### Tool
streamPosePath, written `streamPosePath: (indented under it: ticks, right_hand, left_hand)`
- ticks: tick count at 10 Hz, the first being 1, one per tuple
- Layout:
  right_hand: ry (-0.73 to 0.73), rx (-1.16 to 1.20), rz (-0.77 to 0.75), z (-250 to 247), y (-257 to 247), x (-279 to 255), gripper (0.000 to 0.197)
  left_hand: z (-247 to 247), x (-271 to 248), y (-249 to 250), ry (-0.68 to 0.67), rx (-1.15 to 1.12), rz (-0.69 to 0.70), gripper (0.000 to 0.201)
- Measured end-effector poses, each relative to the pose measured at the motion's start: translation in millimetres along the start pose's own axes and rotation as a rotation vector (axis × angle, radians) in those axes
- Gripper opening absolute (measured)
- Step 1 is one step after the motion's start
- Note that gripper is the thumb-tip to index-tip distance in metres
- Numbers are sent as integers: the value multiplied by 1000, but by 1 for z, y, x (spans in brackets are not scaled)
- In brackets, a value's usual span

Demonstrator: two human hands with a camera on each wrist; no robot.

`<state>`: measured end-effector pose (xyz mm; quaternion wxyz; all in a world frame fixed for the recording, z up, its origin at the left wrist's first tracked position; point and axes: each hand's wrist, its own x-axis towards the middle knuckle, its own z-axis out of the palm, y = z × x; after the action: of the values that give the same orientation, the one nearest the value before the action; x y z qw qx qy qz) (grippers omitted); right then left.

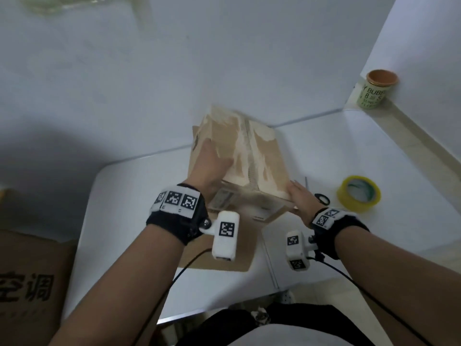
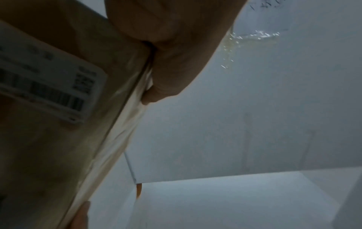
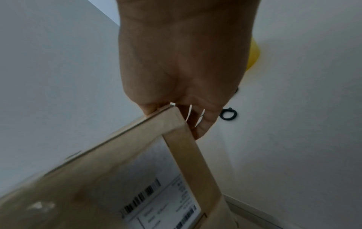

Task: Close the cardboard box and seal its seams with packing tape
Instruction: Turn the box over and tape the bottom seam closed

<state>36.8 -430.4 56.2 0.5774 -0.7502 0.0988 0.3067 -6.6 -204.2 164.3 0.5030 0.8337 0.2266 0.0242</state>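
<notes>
Two hands on one cardboard box (image 1: 247,156), which sits near the middle of the white worktop (image 1: 349,151), its far end close to the wall. Box appears tipped, near edge raised; cannot tell from the head view whether it touches the worktop. Upper face shows torn pale patches and a seam strip running lengthwise. Near face carries a white shipping label (image 2: 49,86) with barcodes.

Left hand (image 1: 212,161) lies flat on the box's left upper face, fingers extended toward the far end, palm pressing down. Left wrist view: heel of the hand at the box edge, fingers over the top out of sight.

Right hand (image 1: 300,198) grips the near right corner of the box; right wrist view shows thumb on one side of the corner, fingers (image 3: 203,124) curled round the other.

Yellow roll of packing tape (image 1: 359,192) lies on the worktop to the right of the box, well apart from it. Black-handled scissors (image 1: 321,198) between right hand and tape roll. Flat piece of cardboard (image 1: 224,260) under the wrists on the near worktop. Green can (image 1: 374,92) with an orange lid on a ledge, far right. Large brown carton (image 1: 30,278) with printed characters at lower left.
</notes>
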Motion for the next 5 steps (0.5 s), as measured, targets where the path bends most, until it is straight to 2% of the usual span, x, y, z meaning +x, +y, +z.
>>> streamPosePath:
  ticks: [1, 2, 3, 4, 5]
  right_hand:
    - [16, -129, 16, -8, -3, -6, 42]
    - [-37, -263, 125, -15, 3, -5, 44]
    - [-147, -272, 240, -15, 21, -5, 44]
    - [-197, -206, 281, -6, 33, -5, 47]
    - [-103, -236, 233, -8, 20, -2, 63]
  left_hand:
    - [13, -1, 11, -9, 190, 19, 68]
    - [36, -14, 14, -101, 327, 45, 72]
    - [70, -34, 29, -161, 558, 145, 76]
    - [87, -37, 27, -289, 732, 277, 75]
    - [89, -35, 14, -431, 910, 369, 74]
